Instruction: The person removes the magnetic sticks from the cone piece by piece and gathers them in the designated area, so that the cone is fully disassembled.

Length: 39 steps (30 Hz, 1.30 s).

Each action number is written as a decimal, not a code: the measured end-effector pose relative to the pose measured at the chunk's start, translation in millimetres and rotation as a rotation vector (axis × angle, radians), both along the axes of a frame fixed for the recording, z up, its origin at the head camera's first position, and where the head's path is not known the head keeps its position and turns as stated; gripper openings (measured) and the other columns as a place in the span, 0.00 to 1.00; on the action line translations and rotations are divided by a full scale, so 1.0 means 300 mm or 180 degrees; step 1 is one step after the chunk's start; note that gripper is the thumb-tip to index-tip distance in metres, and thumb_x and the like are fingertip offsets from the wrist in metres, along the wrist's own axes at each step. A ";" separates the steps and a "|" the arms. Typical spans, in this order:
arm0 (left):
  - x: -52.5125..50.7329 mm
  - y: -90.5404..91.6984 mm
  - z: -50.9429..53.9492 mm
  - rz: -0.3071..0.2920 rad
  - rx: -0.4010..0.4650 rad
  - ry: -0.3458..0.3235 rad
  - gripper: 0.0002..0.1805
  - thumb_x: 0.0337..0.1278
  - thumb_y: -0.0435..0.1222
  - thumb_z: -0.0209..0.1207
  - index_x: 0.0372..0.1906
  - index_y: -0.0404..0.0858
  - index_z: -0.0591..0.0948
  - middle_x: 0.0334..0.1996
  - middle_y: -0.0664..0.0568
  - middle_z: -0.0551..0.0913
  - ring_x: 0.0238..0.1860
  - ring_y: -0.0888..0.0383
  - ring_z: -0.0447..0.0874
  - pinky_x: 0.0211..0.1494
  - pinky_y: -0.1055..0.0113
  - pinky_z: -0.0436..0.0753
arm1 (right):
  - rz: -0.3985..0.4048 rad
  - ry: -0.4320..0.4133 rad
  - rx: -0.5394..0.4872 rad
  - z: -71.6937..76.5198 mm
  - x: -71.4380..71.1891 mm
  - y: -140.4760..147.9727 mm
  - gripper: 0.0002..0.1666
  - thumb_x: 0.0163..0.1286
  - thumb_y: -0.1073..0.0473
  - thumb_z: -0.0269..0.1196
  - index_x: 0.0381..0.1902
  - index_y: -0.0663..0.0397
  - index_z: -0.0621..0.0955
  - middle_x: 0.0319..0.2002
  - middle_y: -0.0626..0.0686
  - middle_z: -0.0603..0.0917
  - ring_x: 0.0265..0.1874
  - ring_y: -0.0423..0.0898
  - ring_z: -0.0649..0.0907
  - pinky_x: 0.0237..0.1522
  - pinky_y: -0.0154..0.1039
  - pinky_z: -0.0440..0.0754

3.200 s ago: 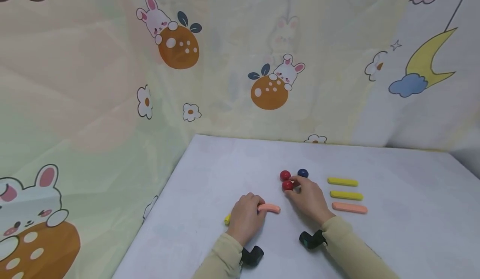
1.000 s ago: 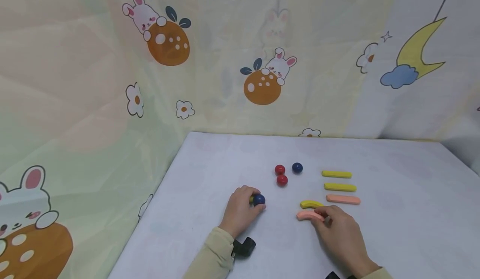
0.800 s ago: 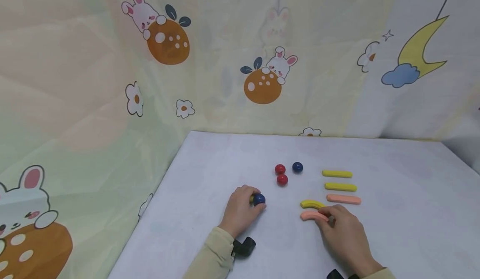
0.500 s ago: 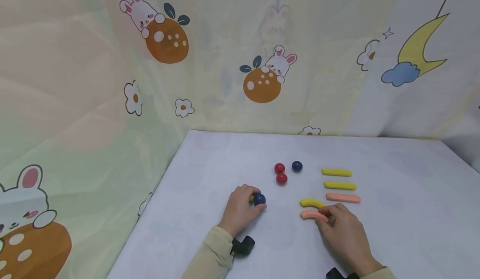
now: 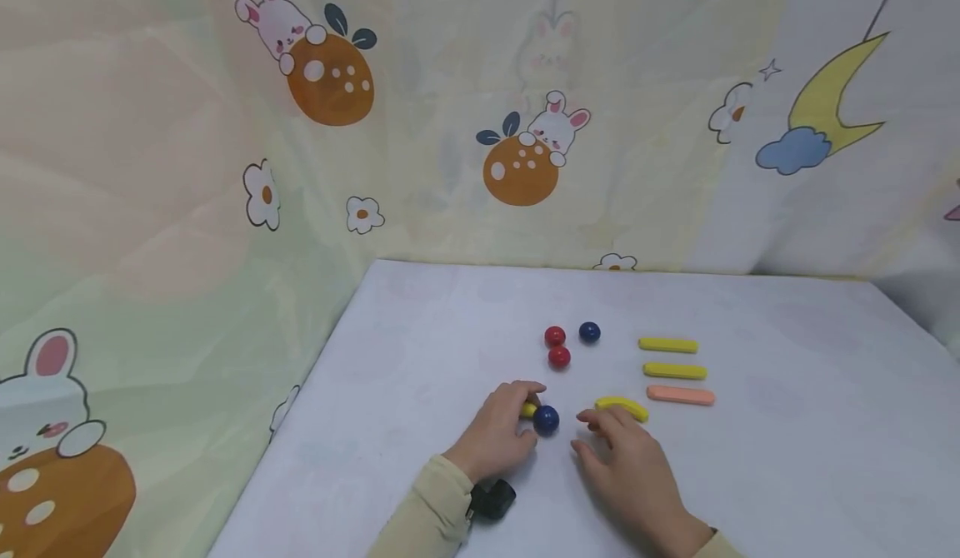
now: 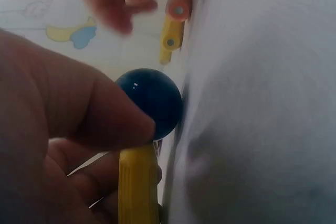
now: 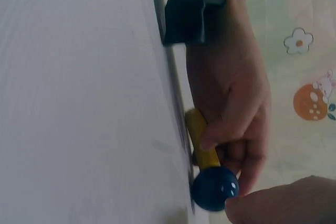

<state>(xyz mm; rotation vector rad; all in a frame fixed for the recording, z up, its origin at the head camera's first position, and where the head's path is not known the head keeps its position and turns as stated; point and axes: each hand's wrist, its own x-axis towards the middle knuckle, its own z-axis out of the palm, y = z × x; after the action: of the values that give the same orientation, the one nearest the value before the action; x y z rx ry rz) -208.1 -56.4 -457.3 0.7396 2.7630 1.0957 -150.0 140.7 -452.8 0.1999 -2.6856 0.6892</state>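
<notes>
My left hand (image 5: pixel 495 431) grips a short yellow rod (image 7: pixel 203 142), thumb against its side. A dark blue ball (image 5: pixel 546 420) sits at the rod's end, touching the white table in the head view. Facing it from the right is my right hand (image 5: pixel 632 476), thumb and fingers spread with nothing seen between them. Its thumb (image 7: pixel 283 202) shows close to the ball in the right wrist view; whether they touch I cannot tell. A curved yellow rod (image 5: pixel 626 409) lies just behind the right fingers. The curved pink rod is out of sight in the head view.
Two red balls (image 5: pixel 558 357) touch each other farther back, with another blue ball (image 5: pixel 589 332) beside them. Two straight yellow rods (image 5: pixel 674 371) and a straight pink rod (image 5: pixel 680 396) lie to the right on the white table (image 5: pixel 435 325). A printed cloth hangs behind.
The right hand has let go of the curved pink rod and moved left towards the blue ball. The left hand has shifted slightly right and nearer, with the yellow rod and ball.
</notes>
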 end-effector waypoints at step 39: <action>-0.029 -0.019 -0.033 0.1102 -0.0129 0.0749 0.10 0.50 0.40 0.72 0.35 0.44 0.82 0.32 0.58 0.78 0.33 0.63 0.74 0.38 0.69 0.78 | -0.0301 -0.0043 -0.0338 -0.005 -0.043 -0.048 0.24 0.54 0.49 0.75 0.48 0.48 0.83 0.39 0.45 0.84 0.28 0.40 0.77 0.32 0.36 0.78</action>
<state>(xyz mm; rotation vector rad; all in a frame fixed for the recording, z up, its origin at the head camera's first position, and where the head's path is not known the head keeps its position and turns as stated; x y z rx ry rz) -216.7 -61.9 -467.1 0.4168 3.1922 1.0589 -162.9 126.3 -454.4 0.0408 -2.6430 0.8038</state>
